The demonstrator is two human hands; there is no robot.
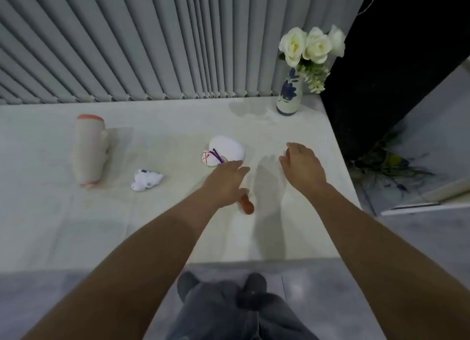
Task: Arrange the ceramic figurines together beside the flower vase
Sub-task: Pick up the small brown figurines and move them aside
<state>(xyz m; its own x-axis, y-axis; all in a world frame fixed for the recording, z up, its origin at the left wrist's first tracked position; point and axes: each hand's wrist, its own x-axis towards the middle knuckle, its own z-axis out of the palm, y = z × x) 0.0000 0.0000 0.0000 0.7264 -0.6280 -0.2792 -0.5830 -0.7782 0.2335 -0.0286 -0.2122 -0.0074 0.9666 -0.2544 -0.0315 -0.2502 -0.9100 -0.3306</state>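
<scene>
1. Three pale figurines scattered on the white table (162, 225), all well apart from the flower vase (289, 95) at the far right corner.
2. Nearest the vase: a round white figurine (226, 149) with purple and red markings on its front – toward the table's middle, short of the vase and to its left.
3. Farther left of the vase: a small white figurine (146, 180) lying on its side.
4. Farthest from the vase: a tall cream figurine (89, 149) with orange-pink ends, tilted over near the left side.
5. Left hand (226, 184) just in front of the round figurine, fingers spread and pointing at it, closed on nothing; a small reddish-brown piece (247, 204) poking out beneath the wrist – contact unclear.
6. Right hand (302, 167) hovering open and empty, nearer the vase than the left, fingers loosely curved.
7. Behind the vase: grey vertical blinds (152, 42); white roses (310, 44) standing in it.
</scene>
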